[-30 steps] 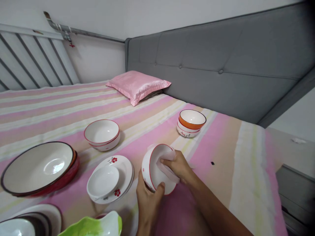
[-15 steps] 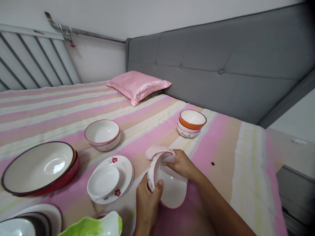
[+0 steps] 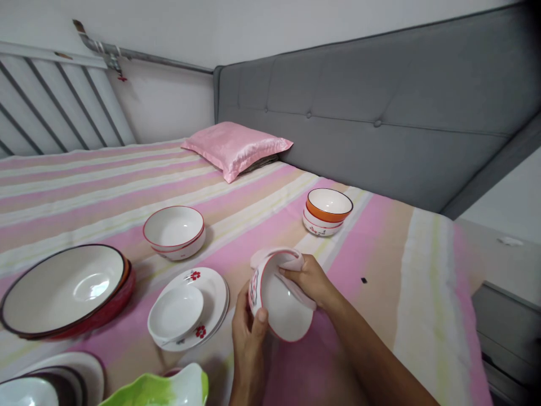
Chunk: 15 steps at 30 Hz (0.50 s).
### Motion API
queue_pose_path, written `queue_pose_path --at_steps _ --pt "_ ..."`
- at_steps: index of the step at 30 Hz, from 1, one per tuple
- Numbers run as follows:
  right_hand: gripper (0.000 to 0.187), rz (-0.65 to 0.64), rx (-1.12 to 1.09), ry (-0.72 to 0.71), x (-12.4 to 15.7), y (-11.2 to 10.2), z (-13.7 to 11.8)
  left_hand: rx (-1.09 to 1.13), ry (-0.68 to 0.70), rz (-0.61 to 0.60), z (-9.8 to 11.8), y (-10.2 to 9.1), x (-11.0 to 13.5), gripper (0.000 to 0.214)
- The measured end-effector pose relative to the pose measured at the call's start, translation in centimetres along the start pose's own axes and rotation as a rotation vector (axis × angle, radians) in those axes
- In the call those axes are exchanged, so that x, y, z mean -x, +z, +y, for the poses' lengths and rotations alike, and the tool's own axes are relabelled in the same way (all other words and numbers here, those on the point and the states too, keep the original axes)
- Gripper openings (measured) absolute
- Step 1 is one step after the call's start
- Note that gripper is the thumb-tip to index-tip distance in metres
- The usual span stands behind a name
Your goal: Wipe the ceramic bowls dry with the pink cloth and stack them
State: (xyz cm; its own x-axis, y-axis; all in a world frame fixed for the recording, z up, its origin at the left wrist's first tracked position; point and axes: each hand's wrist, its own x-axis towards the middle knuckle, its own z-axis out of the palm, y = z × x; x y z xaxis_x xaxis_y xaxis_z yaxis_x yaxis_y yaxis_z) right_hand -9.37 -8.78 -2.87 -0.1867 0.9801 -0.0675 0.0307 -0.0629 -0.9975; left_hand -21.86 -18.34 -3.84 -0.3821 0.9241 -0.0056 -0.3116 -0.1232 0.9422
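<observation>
My left hand (image 3: 247, 327) grips the rim of a white bowl with a red edge and red flowers (image 3: 276, 307), tilted so its opening faces me. My right hand (image 3: 306, 279) presses a pale pink cloth (image 3: 279, 259) against the bowl's upper rim and inside. Both hands hover just above the striped pink bedsheet (image 3: 372, 265).
Left of the hands lie a flowered plate with a small white dish (image 3: 177, 311), a red-rimmed bowl (image 3: 174, 231) and a large shallow bowl (image 3: 63, 290). Stacked orange and white bowls (image 3: 327, 211) sit further back. A green dish (image 3: 164, 389), a pink pillow (image 3: 236, 146) and a grey headboard (image 3: 380, 107) surround them.
The bowl has turned in my left hand, and my right hand has slid the cloth around its rim and inside.
</observation>
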Motion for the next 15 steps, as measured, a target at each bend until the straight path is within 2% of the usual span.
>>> queue_pose_path --at_steps 3,6,11,15 --pt "0.042 0.167 -0.241 0.159 0.3 1.5 -0.1 0.011 0.034 0.055 -0.2 0.5 -0.1 0.086" --pt "0.041 0.233 -0.341 0.246 0.9 3.4 -0.1 -0.103 0.053 0.074 -0.4 0.9 0.1 0.090" --pt "0.030 0.210 -0.310 0.237 2.0 5.3 0.3 -0.248 0.019 0.209 0.0 0.4 0.1 0.081" --pt "0.026 0.125 -0.175 0.156 1.7 4.3 0.5 -0.242 0.062 0.204 0.0 -0.4 -0.1 0.069"
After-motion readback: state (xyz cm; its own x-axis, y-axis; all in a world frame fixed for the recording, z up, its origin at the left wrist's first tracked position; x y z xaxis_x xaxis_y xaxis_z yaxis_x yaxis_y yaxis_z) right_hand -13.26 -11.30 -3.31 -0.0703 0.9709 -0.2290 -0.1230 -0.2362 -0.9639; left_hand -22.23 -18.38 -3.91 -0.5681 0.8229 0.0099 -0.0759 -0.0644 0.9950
